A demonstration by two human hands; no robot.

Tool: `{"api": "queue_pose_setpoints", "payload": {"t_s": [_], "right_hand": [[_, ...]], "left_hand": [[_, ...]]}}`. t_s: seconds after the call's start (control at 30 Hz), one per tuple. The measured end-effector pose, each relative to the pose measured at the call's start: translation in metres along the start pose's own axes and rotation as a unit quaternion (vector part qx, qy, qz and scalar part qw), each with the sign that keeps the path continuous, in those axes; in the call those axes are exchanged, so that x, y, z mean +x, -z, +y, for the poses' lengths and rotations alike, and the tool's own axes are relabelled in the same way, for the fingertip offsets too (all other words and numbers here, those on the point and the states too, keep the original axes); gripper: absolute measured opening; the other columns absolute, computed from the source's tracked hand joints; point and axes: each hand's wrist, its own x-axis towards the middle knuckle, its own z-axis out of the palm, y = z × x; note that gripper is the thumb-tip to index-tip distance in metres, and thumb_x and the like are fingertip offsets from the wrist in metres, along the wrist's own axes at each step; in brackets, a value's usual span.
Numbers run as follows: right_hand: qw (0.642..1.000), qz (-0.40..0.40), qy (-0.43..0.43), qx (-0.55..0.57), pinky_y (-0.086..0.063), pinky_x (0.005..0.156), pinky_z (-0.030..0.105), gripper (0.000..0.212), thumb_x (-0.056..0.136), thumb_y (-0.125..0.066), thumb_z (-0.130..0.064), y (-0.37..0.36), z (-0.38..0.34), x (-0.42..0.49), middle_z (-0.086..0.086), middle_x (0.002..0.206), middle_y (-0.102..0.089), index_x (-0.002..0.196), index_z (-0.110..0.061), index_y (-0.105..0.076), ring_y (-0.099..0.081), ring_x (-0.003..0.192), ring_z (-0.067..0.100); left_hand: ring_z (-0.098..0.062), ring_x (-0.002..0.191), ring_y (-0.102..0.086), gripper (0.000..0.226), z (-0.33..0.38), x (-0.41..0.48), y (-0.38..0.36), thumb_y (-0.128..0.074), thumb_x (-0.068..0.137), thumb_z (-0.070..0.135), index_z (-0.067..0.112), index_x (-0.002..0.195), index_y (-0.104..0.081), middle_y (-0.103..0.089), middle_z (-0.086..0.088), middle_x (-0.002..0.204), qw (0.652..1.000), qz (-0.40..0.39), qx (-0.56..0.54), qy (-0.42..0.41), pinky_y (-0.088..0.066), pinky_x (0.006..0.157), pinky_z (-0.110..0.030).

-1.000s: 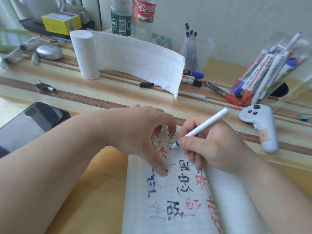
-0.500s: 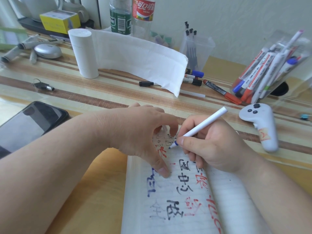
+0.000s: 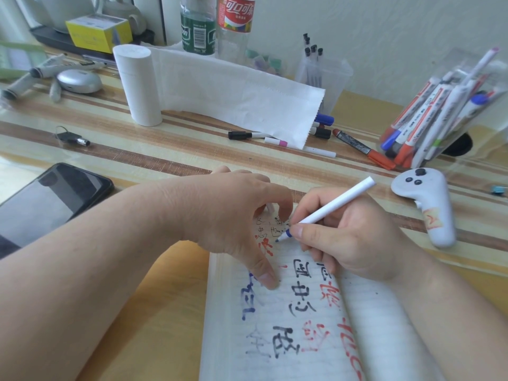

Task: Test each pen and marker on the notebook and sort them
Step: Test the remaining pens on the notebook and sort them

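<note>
Hands first: the right hand (image 3: 354,237) grips a white pen (image 3: 335,207) in a writing hold, its blue tip down on the notebook (image 3: 384,325) near the top of the left page. The left hand (image 3: 231,215) arches over that page with its thumb tip pressed on the paper. A small white stub shows under its curled fingers, and I cannot tell whether they hold it.

Over the last second little has shifted. The tip has crept slightly leftward among the small marks there, and the left thumb has stayed planted. That suggests this pen's test is still under way and it has not yet been sorted.

The notebook lies open at the near edge of the table (image 3: 170,158), its pages already crowded with blue, black and red characters. A dark phone (image 3: 55,199) lies at the left edge and a white controller (image 3: 428,207) towards the right edge.

Mid-table are a set of keys (image 3: 71,138), a tissue roll (image 3: 137,86) with a long strip unwound, and loose markers (image 3: 321,125) at the strip's end, a red marker (image 3: 362,148) beside them. A clear bag of markers (image 3: 439,114) leans at the right edge.

Along the far edge stand a clear cup of black pens (image 3: 313,64), two bottles (image 3: 198,23), a yellow box (image 3: 99,30) and a silver case (image 3: 78,81), against a pale wall.
</note>
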Motion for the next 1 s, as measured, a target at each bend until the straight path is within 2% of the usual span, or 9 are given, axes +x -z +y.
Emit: {"api": "queue_pose_setpoints", "payload": {"t_s": [0.17, 0.3, 0.43, 0.57, 0.7, 0.83, 1.0], "right_hand": [[1.000, 0.012, -0.007, -0.020, -0.041, 0.038, 0.025, 0.018, 0.087, -0.073, -0.001, -0.0001, 0.0000, 0.0007, 0.007, 0.054, -0.061, 0.074, -0.011, -0.067, -0.052, 0.041, 0.019], [0.999, 0.004, -0.031, 0.019, -0.041, 0.037, 0.022, 0.008, 0.078, -0.075, -0.011, 0.0006, -0.0024, 0.0016, 0.011, 0.057, -0.063, 0.072, -0.011, -0.069, -0.054, 0.042, 0.019], [1.000, 0.009, -0.026, -0.009, -0.043, 0.038, 0.026, 0.017, 0.088, -0.072, -0.002, -0.0002, -0.0015, 0.0013, 0.010, 0.057, -0.062, 0.074, -0.011, -0.067, -0.056, 0.043, 0.023], [0.999, 0.031, -0.030, -0.031, -0.042, 0.037, 0.027, 0.017, 0.086, -0.069, -0.004, -0.0017, -0.0017, 0.0023, 0.015, 0.055, -0.061, 0.072, -0.013, -0.066, -0.056, 0.042, 0.027], [0.999, 0.018, -0.037, -0.030, -0.039, 0.036, 0.023, 0.008, 0.075, -0.069, -0.010, -0.0015, -0.0068, 0.0020, 0.011, 0.053, -0.060, 0.068, -0.011, -0.065, -0.054, 0.041, 0.017], [0.999, 0.015, -0.037, -0.017, -0.040, 0.037, 0.022, 0.024, 0.087, -0.069, 0.004, -0.0005, -0.0057, 0.0022, 0.012, 0.055, -0.061, 0.068, -0.010, -0.066, -0.053, 0.039, 0.019], [0.999, 0.015, -0.024, -0.024, -0.042, 0.037, 0.024, 0.022, 0.087, -0.070, 0.004, -0.0013, -0.0055, 0.0018, 0.012, 0.055, -0.061, 0.069, -0.009, -0.066, -0.054, 0.041, 0.019]], "left_hand": [[0.006, 0.095, -0.039, 0.085, -0.0006, -0.0005, -0.0005, -0.076, 0.048, 0.085, 0.056, 0.121, -0.041, -0.045, 0.025, 0.104, 1.000, 0.003, -0.001, -0.001, -0.031, 0.089, -0.028], [0.001, 0.097, -0.041, 0.084, 0.0004, -0.0009, 0.0000, -0.076, 0.048, 0.084, 0.056, 0.119, -0.040, -0.045, 0.025, 0.103, 1.000, 0.000, -0.003, 0.002, -0.032, 0.090, -0.028], [0.004, 0.095, -0.040, 0.084, 0.0010, -0.0001, 0.0008, -0.076, 0.050, 0.084, 0.056, 0.121, -0.040, -0.044, 0.025, 0.102, 1.000, 0.001, 0.000, -0.001, -0.029, 0.088, -0.027], [0.009, 0.092, -0.036, 0.083, 0.0001, 0.0003, -0.0003, -0.075, 0.049, 0.084, 0.056, 0.118, -0.040, -0.044, 0.025, 0.101, 1.000, 0.003, 0.003, -0.002, -0.028, 0.086, -0.027], [0.008, 0.094, -0.038, 0.083, -0.0005, 0.0002, -0.0008, -0.075, 0.047, 0.086, 0.056, 0.116, -0.040, -0.044, 0.025, 0.102, 1.000, 0.003, 0.001, -0.003, -0.029, 0.089, -0.029], [0.000, 0.099, -0.043, 0.084, 0.0004, 0.0002, -0.0009, -0.074, 0.047, 0.087, 0.055, 0.117, -0.040, -0.047, 0.024, 0.106, 1.000, -0.001, 0.005, 0.000, -0.030, 0.090, -0.029], [-0.004, 0.103, -0.044, 0.084, 0.0011, 0.0008, 0.0008, -0.074, 0.049, 0.085, 0.056, 0.120, -0.040, -0.047, 0.024, 0.107, 1.000, 0.001, 0.006, 0.000, -0.029, 0.090, -0.028]]}}
